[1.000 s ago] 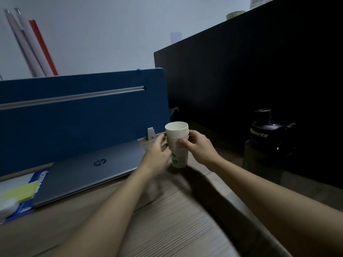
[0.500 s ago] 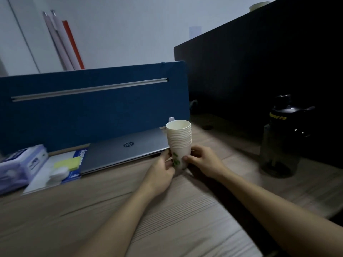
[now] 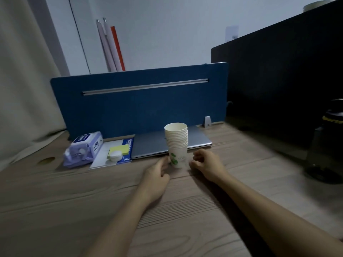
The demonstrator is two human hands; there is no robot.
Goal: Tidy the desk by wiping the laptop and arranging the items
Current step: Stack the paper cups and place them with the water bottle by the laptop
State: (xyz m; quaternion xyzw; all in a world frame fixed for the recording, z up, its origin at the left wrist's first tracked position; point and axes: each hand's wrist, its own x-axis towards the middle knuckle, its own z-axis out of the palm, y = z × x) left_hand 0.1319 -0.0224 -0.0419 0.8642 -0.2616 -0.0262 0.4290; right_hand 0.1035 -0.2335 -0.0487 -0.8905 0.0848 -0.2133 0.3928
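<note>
A stack of white paper cups (image 3: 177,145) with a green leaf print stands upright on the wooden desk (image 3: 74,201), just in front of the closed grey laptop (image 3: 154,145). My left hand (image 3: 157,170) rests on the desk at the stack's left base, fingers loosely curled and barely touching or just off it. My right hand (image 3: 205,164) lies to the right of the stack, a small gap away, fingers curled and holding nothing. A purple pack of wet wipes (image 3: 83,149) lies left of the laptop.
A blue-edged white book (image 3: 115,154) with a yellow sticky pad (image 3: 118,150) and a small white cap (image 3: 115,156) lies between wipes and laptop. A blue divider (image 3: 139,104) stands behind. A dark sports bottle (image 3: 326,145) stands at the right; a black panel is behind it.
Both hands lowered the cup stack onto the desk in front of the laptop and have come off it. The camera view swung left, bringing the wipes and curtain into sight.
</note>
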